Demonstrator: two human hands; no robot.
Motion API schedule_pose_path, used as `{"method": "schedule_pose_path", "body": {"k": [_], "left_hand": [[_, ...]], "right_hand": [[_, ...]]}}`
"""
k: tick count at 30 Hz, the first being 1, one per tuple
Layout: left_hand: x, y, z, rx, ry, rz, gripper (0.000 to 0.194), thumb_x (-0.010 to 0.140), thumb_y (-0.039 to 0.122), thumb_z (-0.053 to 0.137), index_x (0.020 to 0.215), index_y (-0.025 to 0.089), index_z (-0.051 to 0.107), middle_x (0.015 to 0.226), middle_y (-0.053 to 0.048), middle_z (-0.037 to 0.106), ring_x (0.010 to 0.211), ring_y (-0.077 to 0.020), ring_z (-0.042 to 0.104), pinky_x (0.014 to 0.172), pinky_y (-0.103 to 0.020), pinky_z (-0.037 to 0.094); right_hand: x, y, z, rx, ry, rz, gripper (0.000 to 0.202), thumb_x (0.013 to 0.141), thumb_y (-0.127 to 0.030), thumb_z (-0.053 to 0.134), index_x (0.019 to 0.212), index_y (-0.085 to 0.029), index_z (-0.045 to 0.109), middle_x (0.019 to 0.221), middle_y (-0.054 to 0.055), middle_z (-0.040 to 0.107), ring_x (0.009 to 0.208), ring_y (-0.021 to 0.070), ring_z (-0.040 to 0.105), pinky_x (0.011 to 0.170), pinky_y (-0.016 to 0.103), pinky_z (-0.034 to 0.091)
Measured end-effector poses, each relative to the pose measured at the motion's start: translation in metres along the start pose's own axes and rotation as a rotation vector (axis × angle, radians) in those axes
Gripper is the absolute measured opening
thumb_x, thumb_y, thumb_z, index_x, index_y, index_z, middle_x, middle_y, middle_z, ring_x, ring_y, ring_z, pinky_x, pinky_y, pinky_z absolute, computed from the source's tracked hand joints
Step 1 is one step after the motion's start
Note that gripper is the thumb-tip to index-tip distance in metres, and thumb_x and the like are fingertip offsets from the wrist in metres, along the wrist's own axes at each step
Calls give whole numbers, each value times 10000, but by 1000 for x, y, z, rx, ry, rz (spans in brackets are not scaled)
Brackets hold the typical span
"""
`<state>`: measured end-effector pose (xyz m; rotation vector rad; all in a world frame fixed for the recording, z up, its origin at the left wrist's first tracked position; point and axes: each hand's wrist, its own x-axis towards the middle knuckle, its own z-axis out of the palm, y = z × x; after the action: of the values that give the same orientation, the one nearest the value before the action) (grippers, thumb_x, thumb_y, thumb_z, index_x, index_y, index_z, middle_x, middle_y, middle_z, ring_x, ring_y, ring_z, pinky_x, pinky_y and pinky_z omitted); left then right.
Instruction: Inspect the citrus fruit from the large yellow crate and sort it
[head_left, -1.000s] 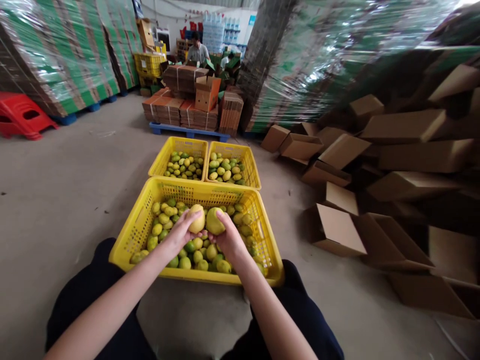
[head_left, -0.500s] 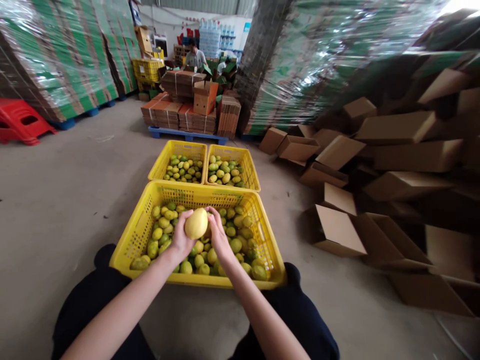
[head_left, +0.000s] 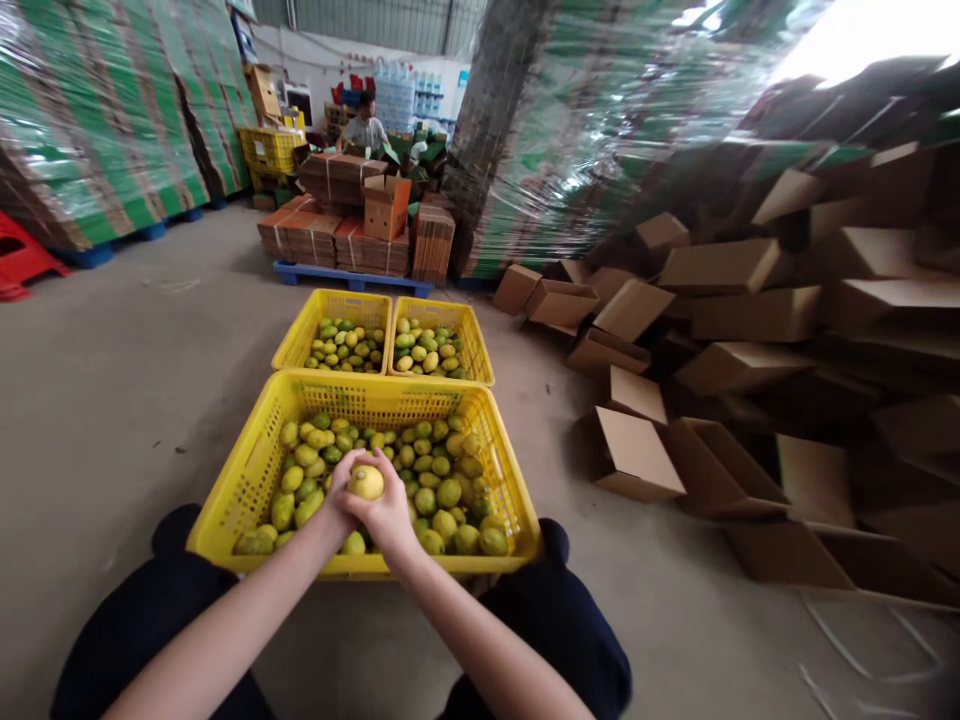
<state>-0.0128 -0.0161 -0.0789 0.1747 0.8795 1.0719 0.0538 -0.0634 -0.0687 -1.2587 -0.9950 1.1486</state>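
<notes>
A yellow lemon (head_left: 366,482) is cupped between my two hands, one end facing up toward me. My left hand (head_left: 339,500) wraps its left side, while the fingers and thumb of my right hand (head_left: 391,515) close round the right side. Both hands are held over a large yellow plastic crate (head_left: 204,520) between my knees. Green and yellow lemons (head_left: 448,492) cover the bottom of that crate; some are hidden beneath my hands and forearms.
Two smaller yellow crates (head_left: 296,335) of lemons adjoin the large crate's far side. Open cardboard boxes (head_left: 637,450) lie heaped on the right. Beyond, flattened cartons (head_left: 300,232) are stacked on a blue pallet (head_left: 352,280). A person (head_left: 365,128) is at the back; a red stool (head_left: 22,255) stands left.
The lemon has been turned so one end faces up, and my right hand has closed in around it. My hands are lower in the crate. The whole view has shifted slightly.
</notes>
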Motion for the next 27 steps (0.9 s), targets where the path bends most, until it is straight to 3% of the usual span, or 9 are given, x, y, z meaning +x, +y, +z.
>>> {"method": "schedule_pose_path", "body": {"k": [2,4,7,10,13,15,18,23,27], "left_hand": [[-2,9,8,-31,53,-59,233,905,217,508,678,180,546,547,-5,567,478,-123,573,479,-208,478],[-7,24,18,-105,50,-21,217,924,283,490,766,165,580,630,-19,611,540,-126,615,520,-207,519],[-17,48,27,-302,-38,17,233,912,349,475,881,146,585,712,-39,630,582,-127,636,512,-204,537],[-28,62,25,-388,-139,-38,233,894,338,428,916,144,554,697,-31,596,451,-80,537,328,-131,377],[-37,62,24,-280,-214,-9,228,866,342,412,861,152,539,633,-6,541,327,-36,358,248,-122,202],[-40,59,27,-203,-247,24,227,844,357,437,837,156,540,616,-2,527,314,-31,326,251,-127,212],[-43,59,34,-157,-254,49,239,849,352,430,835,146,552,605,-9,524,307,-35,319,251,-138,213],[-31,64,38,-297,-85,44,287,955,310,327,898,136,548,706,-61,581,448,-103,526,283,-141,299],[-14,60,32,-505,74,-6,331,1011,415,308,921,173,516,791,-58,582,645,-142,626,365,-141,418]], "right_hand": [[-2,-17,1,77,-28,40,366,501,-225,815,855,-219,725,1259,77,670,1238,315,569,1056,421,432],[0,-37,-3,220,-34,44,330,514,-220,813,830,-209,719,1123,63,725,1163,288,616,1016,397,463],[7,-61,-17,506,-21,139,297,542,-252,800,814,-196,696,870,29,744,825,218,696,755,322,561],[18,-71,-34,698,-27,314,219,581,-271,743,756,-180,648,679,6,685,547,138,608,473,222,479],[28,-71,-44,899,-73,528,153,622,-253,679,715,-158,604,596,8,627,473,90,523,378,157,375],[31,-69,-46,964,-84,576,134,632,-241,658,707,-149,595,584,20,619,460,88,505,356,151,350],[31,-68,-46,919,-106,512,118,636,-224,659,713,-155,602,593,26,632,474,106,525,361,165,373],[27,-75,-49,893,-231,396,180,682,-253,708,835,-186,642,755,28,703,619,134,622,468,190,479],[26,-76,-52,877,-237,364,287,640,-210,707,921,-208,650,860,41,732,749,198,682,623,303,577]]}}
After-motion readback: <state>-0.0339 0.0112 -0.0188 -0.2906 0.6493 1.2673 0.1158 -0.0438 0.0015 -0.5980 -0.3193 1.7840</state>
